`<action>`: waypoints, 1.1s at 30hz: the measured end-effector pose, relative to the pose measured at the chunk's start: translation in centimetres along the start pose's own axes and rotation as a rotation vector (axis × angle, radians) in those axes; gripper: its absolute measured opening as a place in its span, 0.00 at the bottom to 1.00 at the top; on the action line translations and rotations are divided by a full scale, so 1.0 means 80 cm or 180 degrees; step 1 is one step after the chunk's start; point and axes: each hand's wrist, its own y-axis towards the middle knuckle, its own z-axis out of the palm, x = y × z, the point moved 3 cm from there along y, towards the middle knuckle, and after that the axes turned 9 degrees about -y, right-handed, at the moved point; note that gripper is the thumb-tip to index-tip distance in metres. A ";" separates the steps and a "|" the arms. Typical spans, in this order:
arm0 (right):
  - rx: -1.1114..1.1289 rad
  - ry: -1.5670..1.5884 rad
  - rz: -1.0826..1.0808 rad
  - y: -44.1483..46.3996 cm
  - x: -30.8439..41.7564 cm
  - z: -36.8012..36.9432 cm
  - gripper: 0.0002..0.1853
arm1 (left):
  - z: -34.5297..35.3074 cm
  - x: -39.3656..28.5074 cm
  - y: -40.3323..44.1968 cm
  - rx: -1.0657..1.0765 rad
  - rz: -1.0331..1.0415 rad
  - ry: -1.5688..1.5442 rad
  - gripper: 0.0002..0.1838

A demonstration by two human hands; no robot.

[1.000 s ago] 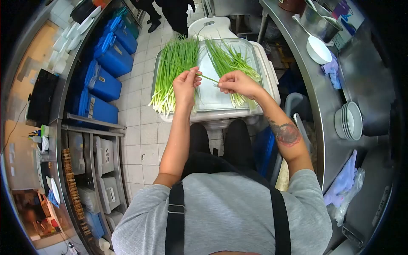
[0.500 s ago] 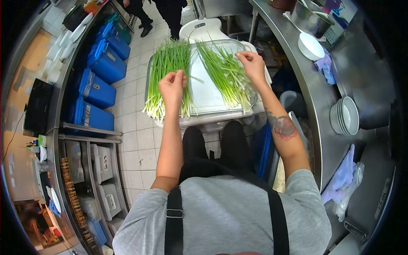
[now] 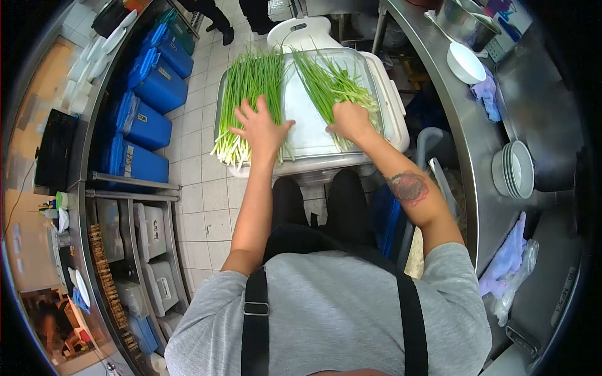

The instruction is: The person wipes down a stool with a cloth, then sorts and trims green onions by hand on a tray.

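A metal tray (image 3: 307, 148) holds two heaps of green onions, lying on a white lid or container. The left heap (image 3: 254, 78) has its white ends toward me. Over its lower right part, my left hand (image 3: 261, 128) is spread with fingers apart and nothing in it. On the right heap (image 3: 323, 81), my right hand (image 3: 351, 121) is closed with its fingers curled down at the stalks. What its fingertips pinch, if anything, is hidden beneath the hand.
Blue bins (image 3: 157, 81) line the left side. A steel counter (image 3: 461, 150) on the right bears a white bowl (image 3: 466, 62), stacked bowls (image 3: 513, 169) and purple cloths (image 3: 505, 263). Beyond the tray stand a white chair (image 3: 307, 31) and people's legs (image 3: 216, 19).
My left hand has opened and spread over the left heap. My right hand has moved down and left onto the right heap. The single stalk held between my hands earlier is no longer there.
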 end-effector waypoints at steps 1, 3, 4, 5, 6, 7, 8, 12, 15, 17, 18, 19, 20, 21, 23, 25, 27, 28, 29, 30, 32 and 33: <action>-0.0075 -0.0041 0.0018 0.001 0.000 0.010 0.10 | 0.003 -0.003 -0.004 0.0164 0.0035 0.0230 0.45; -0.0236 -0.0033 0.0083 0.007 -0.003 0.030 0.11 | 0.009 0.001 -0.008 0.0421 0.0024 0.0408 0.49; -0.0329 0.0018 0.0119 0.012 -0.007 0.039 0.11 | 0.016 0.013 -0.007 0.0505 -0.0027 0.0359 0.50; -0.0425 0.0073 0.0154 0.017 -0.011 0.042 0.12 | 0.025 0.026 -0.005 0.0586 -0.0077 0.0315 0.51; -0.0358 0.0184 0.0115 0.020 -0.015 0.043 0.10 | 0.035 0.037 0.000 0.0447 -0.0033 0.0417 0.51; -0.0279 0.0299 0.0078 0.020 -0.019 0.046 0.09 | 0.047 0.049 0.005 0.0321 0.0005 0.0523 0.51; -0.0194 0.0414 0.0037 0.019 -0.019 0.046 0.07 | 0.048 0.052 0.006 0.0197 0.0039 0.0630 0.51; 0.0034 0.0891 -0.0360 0.015 -0.002 0.039 0.08 | 0.043 0.049 0.002 0.0245 0.0074 0.0548 0.51; 0.0128 0.1724 -0.0612 0.015 0.004 0.031 0.09 | 0.015 0.024 -0.009 0.0302 0.0095 0.0264 0.46; 0.0492 0.2640 -0.0518 0.014 -0.001 0.026 0.09 | -0.004 0.007 -0.017 0.0151 0.0226 0.0051 0.40; 0.0622 0.3057 -0.0563 0.013 -0.004 0.021 0.08 | -0.001 0.008 -0.015 -0.0013 0.0431 -0.0155 0.38; 0.0754 0.3474 -0.0603 0.011 -0.006 0.014 0.06 | 0.008 0.012 -0.012 -0.0174 0.0638 -0.0363 0.37; 0.0885 0.3891 -0.0639 0.011 -0.008 0.009 0.05 | 0.005 0.006 -0.011 -0.0333 0.0847 -0.0572 0.36; 0.0988 0.4040 -0.0612 0.011 -0.008 0.008 0.05 | 0.008 0.005 -0.007 0.0042 0.0683 -0.1030 0.33; 0.1193 0.4338 -0.0557 0.011 -0.010 0.005 0.06 | 0.012 -0.003 -0.003 0.0801 0.0344 -0.1934 0.27; 0.1290 0.4605 -0.0620 0.010 -0.008 0.008 0.06 | 0.041 -0.007 -0.006 0.1384 -0.0556 -0.3433 0.22; 0.1339 0.4846 -0.0643 0.007 -0.003 0.008 0.07 | 0.053 -0.020 -0.018 0.1908 -0.1400 -0.4665 0.20; 0.1330 0.4953 -0.0636 0.005 0.000 0.008 0.07 | 0.056 -0.025 -0.025 0.2148 -0.1771 -0.5154 0.20; 0.1316 0.5063 -0.0630 0.004 0.002 0.007 0.08 | 0.056 -0.032 -0.030 0.2390 -0.2149 -0.5632 0.20; 0.1291 0.5076 -0.0576 0.005 0.001 0.008 0.08 | 0.069 -0.027 -0.030 0.2406 -0.2100 -0.5945 0.20; 0.1253 0.5099 -0.0457 0.006 -0.001 0.012 0.09 | 0.077 -0.028 -0.028 0.2409 -0.1885 -0.6273 0.20; 0.1240 0.5077 -0.0443 0.006 -0.001 0.012 0.09 | 0.079 -0.029 -0.026 0.2403 -0.1774 -0.6442 0.19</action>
